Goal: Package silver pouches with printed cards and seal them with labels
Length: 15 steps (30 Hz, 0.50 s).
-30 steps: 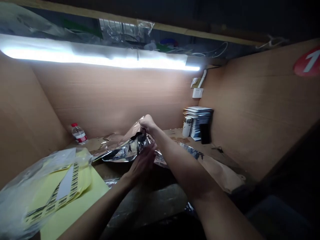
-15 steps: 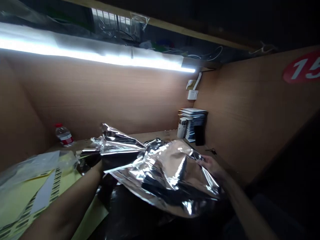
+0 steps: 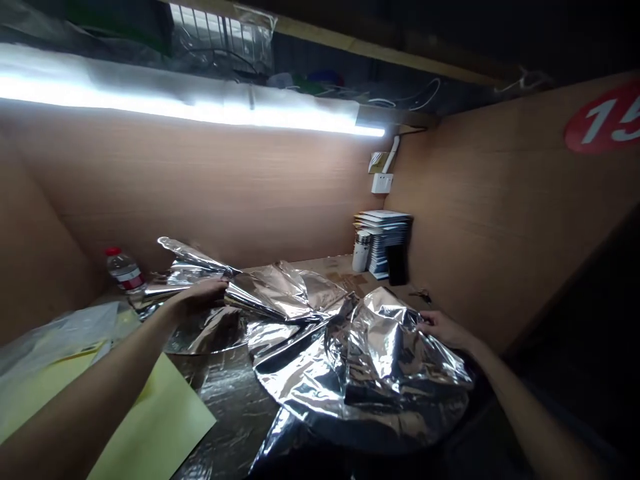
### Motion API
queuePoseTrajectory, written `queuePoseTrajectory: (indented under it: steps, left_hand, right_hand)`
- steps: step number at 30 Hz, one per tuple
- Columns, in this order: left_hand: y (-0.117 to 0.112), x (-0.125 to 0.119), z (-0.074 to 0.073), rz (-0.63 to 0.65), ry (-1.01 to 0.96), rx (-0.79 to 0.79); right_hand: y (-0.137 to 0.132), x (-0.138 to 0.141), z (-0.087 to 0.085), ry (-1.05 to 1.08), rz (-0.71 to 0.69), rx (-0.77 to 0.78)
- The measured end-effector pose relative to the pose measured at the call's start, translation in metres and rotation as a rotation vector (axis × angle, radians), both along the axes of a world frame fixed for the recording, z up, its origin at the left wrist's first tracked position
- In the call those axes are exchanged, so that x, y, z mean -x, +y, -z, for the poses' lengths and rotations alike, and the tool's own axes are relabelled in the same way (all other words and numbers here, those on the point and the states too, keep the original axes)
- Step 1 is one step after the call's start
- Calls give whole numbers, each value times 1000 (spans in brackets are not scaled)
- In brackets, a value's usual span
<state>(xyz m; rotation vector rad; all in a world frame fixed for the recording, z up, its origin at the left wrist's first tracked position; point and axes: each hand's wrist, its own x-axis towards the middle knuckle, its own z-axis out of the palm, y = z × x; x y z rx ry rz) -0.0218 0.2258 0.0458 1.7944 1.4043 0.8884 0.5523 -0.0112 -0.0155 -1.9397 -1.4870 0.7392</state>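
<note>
A large crumpled sheet of shiny silver foil film (image 3: pixel 310 367) spreads across the middle of the table. My left hand (image 3: pixel 207 293) grips a bunched part of it at the left, its fingers partly hidden by the folds. At the right, my right hand (image 3: pixel 443 328) pinches the film's edge between thumb and fingers. More foil sticks up and lies loose beyond my left hand. Beneath my left forearm is a pale yellow sheet (image 3: pixel 165 420), next to a clear plastic bag (image 3: pixel 65 340) with yellow paper in it.
A red-capped bottle (image 3: pixel 125 270) stands at the back left. In the back right corner are a white flask (image 3: pixel 361 252), a stack of booklets (image 3: pixel 385 233), a dark phone-like slab (image 3: pixel 397 265) and keys (image 3: pixel 421 293). Board walls enclose the table; a bright tube light (image 3: pixel 200 110) hangs above.
My left hand has moved up and left, drawing the foil's bunched part along. The film now spreads wider and lies more creased. My right hand has shifted slightly right, still pinching its edge.
</note>
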Motion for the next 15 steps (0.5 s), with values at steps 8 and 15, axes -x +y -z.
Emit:
queuePoseTrajectory:
  steps: [8, 15]
  left_hand:
    - [-24, -23, -22, 152, -119, -61]
    - [-102, -79, -78, 514, 397, -535]
  right_hand:
    - [94, 119, -56, -379, -71, -241]
    - [98, 231, -160, -817, -445, -930]
